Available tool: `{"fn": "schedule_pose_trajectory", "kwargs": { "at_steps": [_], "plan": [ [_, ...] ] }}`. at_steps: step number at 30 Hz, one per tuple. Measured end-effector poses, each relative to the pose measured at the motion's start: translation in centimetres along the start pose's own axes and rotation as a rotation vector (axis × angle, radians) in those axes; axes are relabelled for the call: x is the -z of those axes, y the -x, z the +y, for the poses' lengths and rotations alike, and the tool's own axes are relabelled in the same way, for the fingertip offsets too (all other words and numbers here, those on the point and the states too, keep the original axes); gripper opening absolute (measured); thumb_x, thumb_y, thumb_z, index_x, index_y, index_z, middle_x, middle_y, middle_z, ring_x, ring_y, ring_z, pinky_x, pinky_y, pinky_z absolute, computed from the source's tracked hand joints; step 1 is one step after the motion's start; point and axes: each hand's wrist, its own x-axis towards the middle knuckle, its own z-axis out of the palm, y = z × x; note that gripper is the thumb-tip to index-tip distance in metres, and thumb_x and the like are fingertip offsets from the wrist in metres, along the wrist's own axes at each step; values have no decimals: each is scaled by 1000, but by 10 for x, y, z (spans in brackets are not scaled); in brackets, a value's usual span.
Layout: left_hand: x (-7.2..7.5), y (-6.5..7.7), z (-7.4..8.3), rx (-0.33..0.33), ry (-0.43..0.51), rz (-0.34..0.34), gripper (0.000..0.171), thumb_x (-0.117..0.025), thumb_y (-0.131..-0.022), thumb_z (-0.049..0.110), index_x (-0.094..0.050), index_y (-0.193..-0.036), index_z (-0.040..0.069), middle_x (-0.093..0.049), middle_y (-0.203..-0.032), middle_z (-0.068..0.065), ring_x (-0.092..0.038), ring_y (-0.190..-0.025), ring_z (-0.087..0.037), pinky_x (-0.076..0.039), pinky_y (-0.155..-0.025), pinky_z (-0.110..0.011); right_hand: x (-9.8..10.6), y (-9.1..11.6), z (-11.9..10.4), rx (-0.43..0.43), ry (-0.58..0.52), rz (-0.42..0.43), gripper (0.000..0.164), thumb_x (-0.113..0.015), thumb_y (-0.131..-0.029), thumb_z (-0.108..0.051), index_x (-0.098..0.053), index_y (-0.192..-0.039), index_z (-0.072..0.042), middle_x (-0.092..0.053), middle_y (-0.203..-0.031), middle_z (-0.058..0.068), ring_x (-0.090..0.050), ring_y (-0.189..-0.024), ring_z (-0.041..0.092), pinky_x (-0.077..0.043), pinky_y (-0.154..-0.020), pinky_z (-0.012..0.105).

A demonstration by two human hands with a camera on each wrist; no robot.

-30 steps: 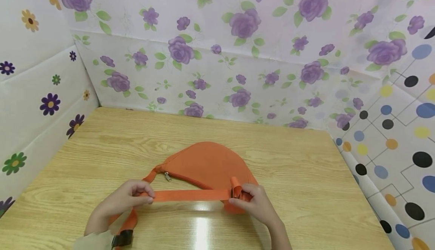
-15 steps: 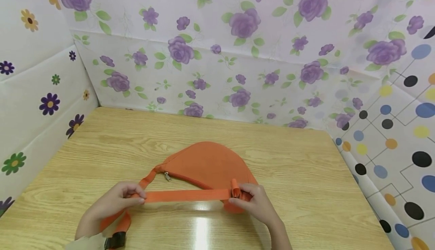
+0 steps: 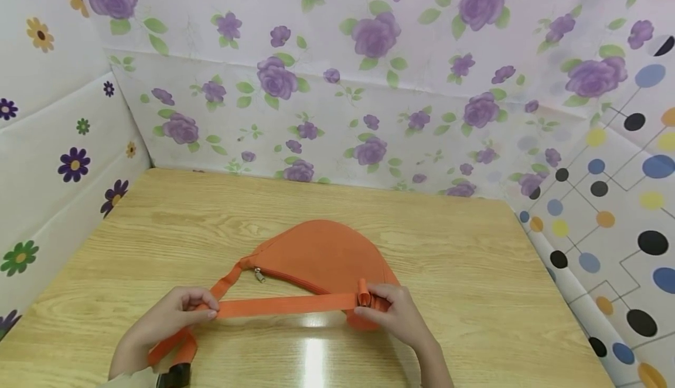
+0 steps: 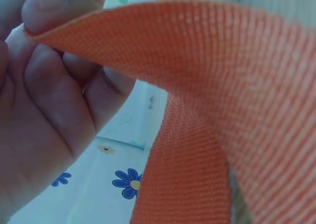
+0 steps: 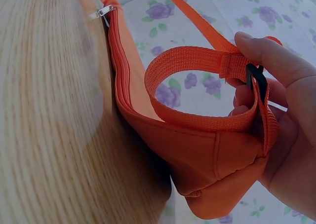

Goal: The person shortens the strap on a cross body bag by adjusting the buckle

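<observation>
An orange waist bag (image 3: 321, 253) lies on the wooden table, its zipper pull (image 3: 259, 275) at the left end of the zip. My left hand (image 3: 166, 320) pinches the orange strap (image 3: 285, 305) between thumb and fingers, and the strap runs taut across to my right hand (image 3: 392, 312). In the right wrist view, the right thumb and fingers hold the strap at a black slide buckle (image 5: 256, 81), where the webbing makes a loop (image 5: 163, 81) beside the bag's end. Below my left hand hangs more strap with a black buckle (image 3: 176, 375), partly cut off by the frame.
The wooden table (image 3: 464, 271) spreads around the bag. Behind it stands a flowered cloth wall (image 3: 327, 112), with a daisy-patterned wall (image 3: 47, 200) on the left and a dotted wall (image 3: 606, 247) on the right.
My left hand has drawn left and slightly down, and the stretch of strap between the hands has grown longer. The black buckle below moved left too. My right hand stays nearly in place.
</observation>
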Motion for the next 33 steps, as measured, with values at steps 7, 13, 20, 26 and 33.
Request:
{"fn": "schedule_pose_trajectory", "kwargs": {
  "at_steps": [7,13,20,26,33],
  "plan": [
    [0,-1,0,-32,3,-12,15,-53,-89,3,-57,-92,-10,-62,-87,-4,-54,-71,-10,-47,-61,-26,0,0,-1,-8,2,-1,14,-70,-76,-5,-65,-87,0,-49,-60,-1,-32,-50,1,-30,-41,16],
    [0,-3,-1,-23,-18,-21,17,-55,-88,4,-56,-92,-12,-62,-90,-4,-57,-75,-11,-48,-63,-27,0,0,-1,-17,-2,-1,12,-70,-76,-6,-65,-86,-2,-49,-60,-2,-33,-50,1,-31,-41,16],
    [-4,-6,0,-33,-118,-16,14,-56,-88,6,-57,-91,-8,-60,-90,-6,-52,-74,-7,-46,-62,-25,-1,0,-1,3,-18,-3,11,-70,-76,-5,-64,-84,-2,-51,-62,-1,-33,-51,1,-32,-41,17],
    [-9,-11,0,-70,-132,-43,14,-55,-87,2,-57,-93,-10,-60,-88,-10,-53,-71,-7,-47,-59,-25,-1,0,-1,-2,-15,-4,12,-70,-75,-5,-64,-84,-1,-53,-64,0,-35,-52,1,-34,-41,18],
    [-16,-18,6,-10,-154,-35,24,-57,-87,5,-53,-102,-13,-56,-95,-21,-55,-80,-12,-47,-67,-26,-1,0,-1,-28,-1,-5,18,-71,-75,-5,-65,-91,1,-57,-70,1,-37,-54,2,-35,-44,17]
  ]
}}
